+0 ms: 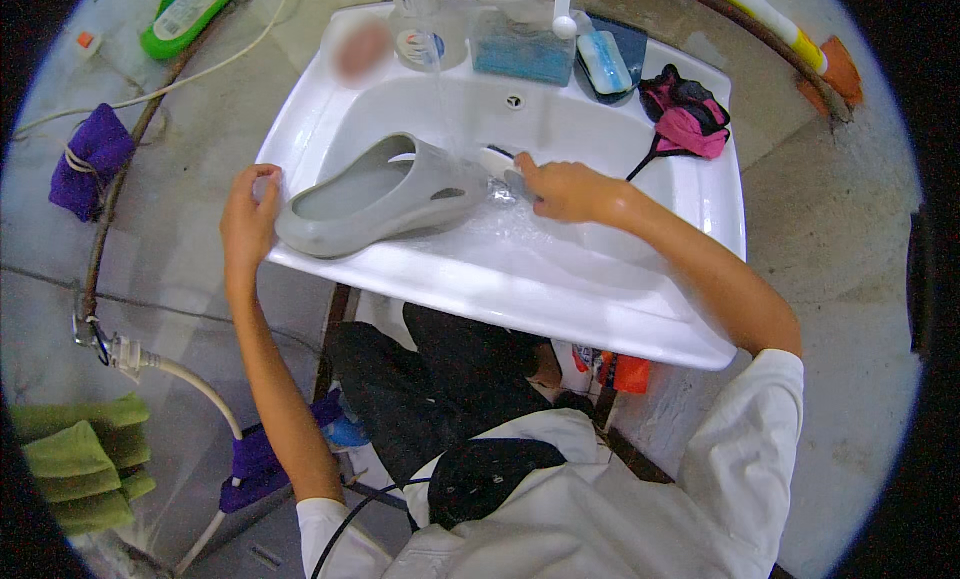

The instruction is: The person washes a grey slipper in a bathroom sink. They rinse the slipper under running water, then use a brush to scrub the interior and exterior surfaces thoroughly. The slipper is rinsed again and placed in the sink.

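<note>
Right hand (572,189) closed on a small white tool (497,163), near basin centre, just off the shoe's toe. Left hand (250,219) at nine o'clock, by the white basin (600,304) rim, fingers bent; whether it grips, cannot tell. Grey slip-on shoe (360,229) lies on the basin's nine-o'clock side, toe toward three, heel over the near rim. Water falls from eleven. Pink-and-black cloth (692,129) on the rim, between two and three.

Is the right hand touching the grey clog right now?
Apart. The head view shows a gap between the right hand and the grey clog, with splashing water and white sink visible there.
</note>
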